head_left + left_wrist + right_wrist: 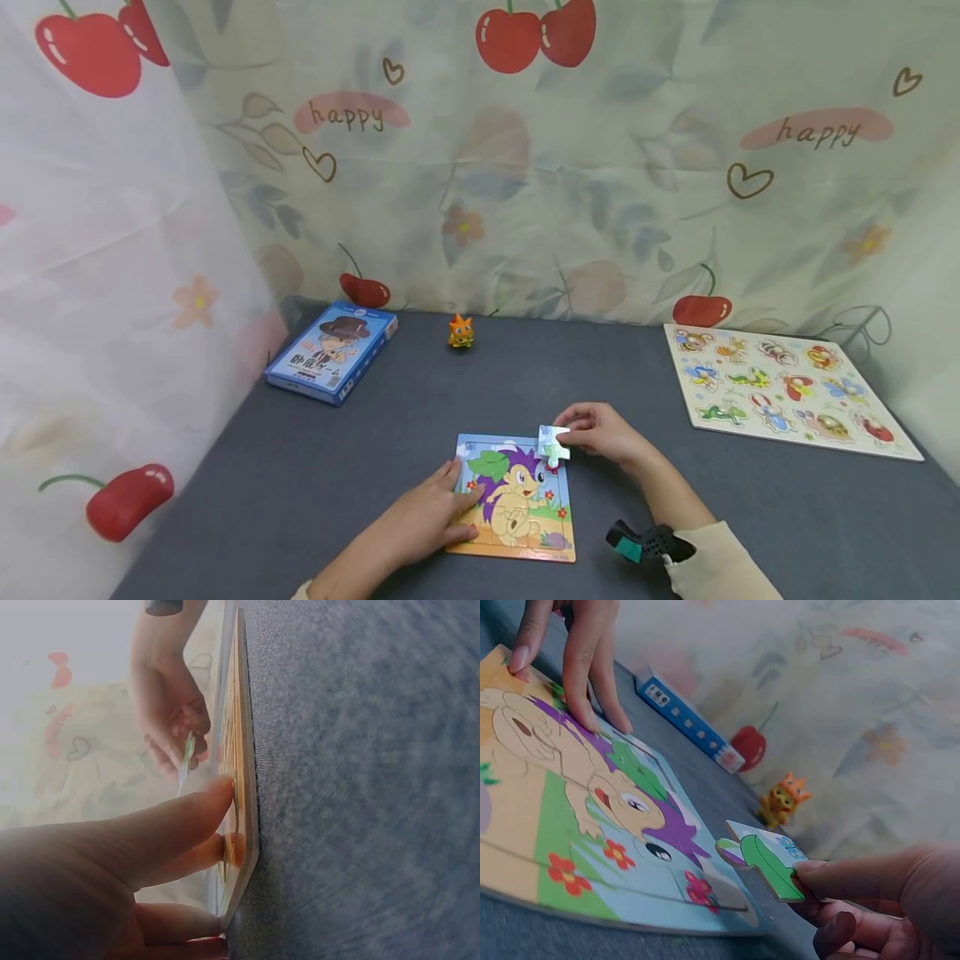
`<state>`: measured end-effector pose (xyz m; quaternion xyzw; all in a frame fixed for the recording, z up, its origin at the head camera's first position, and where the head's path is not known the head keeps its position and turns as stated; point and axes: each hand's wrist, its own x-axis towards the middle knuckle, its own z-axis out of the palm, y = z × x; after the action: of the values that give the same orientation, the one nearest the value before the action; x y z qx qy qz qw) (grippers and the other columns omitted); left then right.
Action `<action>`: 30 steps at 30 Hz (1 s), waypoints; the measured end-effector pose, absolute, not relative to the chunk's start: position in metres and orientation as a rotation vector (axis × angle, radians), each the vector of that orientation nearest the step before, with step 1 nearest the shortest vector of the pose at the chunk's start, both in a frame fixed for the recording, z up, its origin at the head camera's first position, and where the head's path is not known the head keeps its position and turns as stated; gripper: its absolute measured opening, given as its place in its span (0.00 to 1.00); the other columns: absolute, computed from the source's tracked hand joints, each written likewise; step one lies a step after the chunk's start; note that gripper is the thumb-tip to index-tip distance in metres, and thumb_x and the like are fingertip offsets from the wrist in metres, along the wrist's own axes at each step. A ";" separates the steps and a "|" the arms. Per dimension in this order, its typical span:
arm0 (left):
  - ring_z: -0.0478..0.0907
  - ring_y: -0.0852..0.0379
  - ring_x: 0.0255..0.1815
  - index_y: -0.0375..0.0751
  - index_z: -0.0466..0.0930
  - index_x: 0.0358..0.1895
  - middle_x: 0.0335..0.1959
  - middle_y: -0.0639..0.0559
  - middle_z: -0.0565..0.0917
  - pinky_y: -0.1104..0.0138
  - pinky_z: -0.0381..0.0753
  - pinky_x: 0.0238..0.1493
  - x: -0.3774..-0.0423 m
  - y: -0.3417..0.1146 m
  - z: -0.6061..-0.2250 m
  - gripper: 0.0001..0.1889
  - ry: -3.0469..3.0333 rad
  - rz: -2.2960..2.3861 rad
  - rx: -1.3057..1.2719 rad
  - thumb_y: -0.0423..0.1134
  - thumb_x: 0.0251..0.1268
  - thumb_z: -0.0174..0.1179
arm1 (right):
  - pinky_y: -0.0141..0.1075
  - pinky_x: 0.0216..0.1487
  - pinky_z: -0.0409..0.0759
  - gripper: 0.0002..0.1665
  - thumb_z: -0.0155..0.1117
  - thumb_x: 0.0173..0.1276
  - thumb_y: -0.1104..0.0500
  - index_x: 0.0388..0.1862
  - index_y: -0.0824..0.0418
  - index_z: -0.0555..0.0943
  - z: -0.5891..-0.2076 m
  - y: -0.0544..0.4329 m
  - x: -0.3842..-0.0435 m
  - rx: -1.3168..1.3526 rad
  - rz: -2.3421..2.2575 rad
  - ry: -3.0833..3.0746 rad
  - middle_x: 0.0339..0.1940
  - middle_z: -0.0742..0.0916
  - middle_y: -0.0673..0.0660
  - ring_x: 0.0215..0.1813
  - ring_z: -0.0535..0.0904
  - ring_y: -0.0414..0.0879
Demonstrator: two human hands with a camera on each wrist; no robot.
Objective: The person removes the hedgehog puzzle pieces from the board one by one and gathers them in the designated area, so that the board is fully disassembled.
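Note:
A hedgehog jigsaw puzzle (517, 500) lies flat on the dark table in its shallow tray, showing a purple-spined hedgehog with a green leaf. Between thumb and fingers, my right hand (603, 433) pinches a puzzle piece (553, 444) over the tray's upper right corner. In the right wrist view the piece (769, 859) is tilted and raised above the board, with green, purple and light blue on it. My left hand (420, 512) rests on the puzzle's left side, its thumb and fingertips touching the board (244, 817).
A blue game box (330, 350) lies at the back left. A small orange toy figure (461, 332) stands at the back middle. On the right lies a white board with insect pictures (787, 392). A printed curtain (465, 183) hangs behind the table. A black strap (648, 543) is by the right wrist.

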<state>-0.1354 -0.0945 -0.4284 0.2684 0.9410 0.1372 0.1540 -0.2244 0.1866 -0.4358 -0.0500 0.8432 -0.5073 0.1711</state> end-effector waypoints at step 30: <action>0.56 0.39 0.72 0.50 0.71 0.64 0.71 0.35 0.58 0.48 0.65 0.65 -0.136 -0.096 -0.429 0.35 2.660 0.428 0.753 0.63 0.53 0.59 | 0.30 0.22 0.65 0.21 0.65 0.62 0.56 0.49 0.67 0.78 -0.442 0.251 -0.222 0.010 -1.438 2.401 0.19 0.78 0.45 0.19 0.66 0.38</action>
<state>-0.1361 -0.0961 -0.4287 0.2652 0.9369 0.1506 0.1711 -0.2220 0.2510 -0.4417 0.0034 0.8454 -0.5061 0.1706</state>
